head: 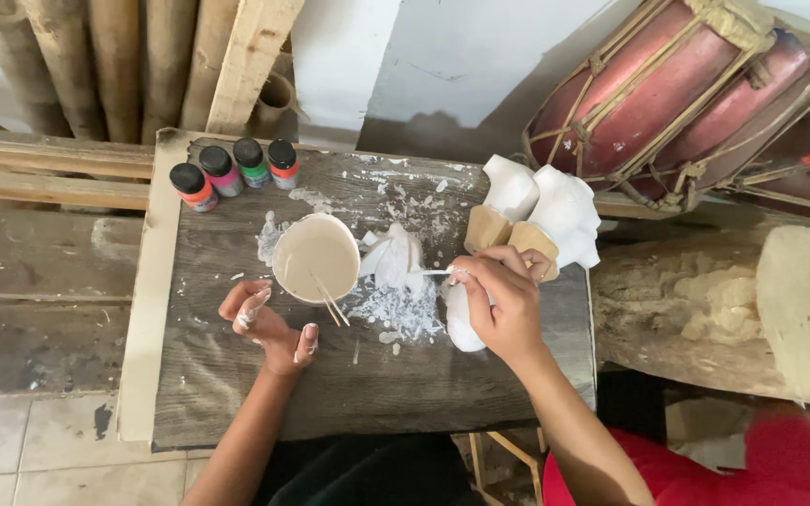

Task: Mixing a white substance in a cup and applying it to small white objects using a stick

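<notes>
While right hand point(508, 305) grip pinches thin brush point(435, 273) — left hand point(269, 323) loosely curled, holding nothing, beside paint bowl point(316, 258).

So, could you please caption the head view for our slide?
Right hand holds a brush over a white figure; left hand rests beside the paint bowl.

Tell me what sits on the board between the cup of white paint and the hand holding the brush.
In the head view, a white-painted carving lies between the cup and the right hand, over dried white paint splatter.

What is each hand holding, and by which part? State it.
Right hand grips a white figurine around its upper body, plus a thin brush by its handle. Left hand holds nothing.
</notes>
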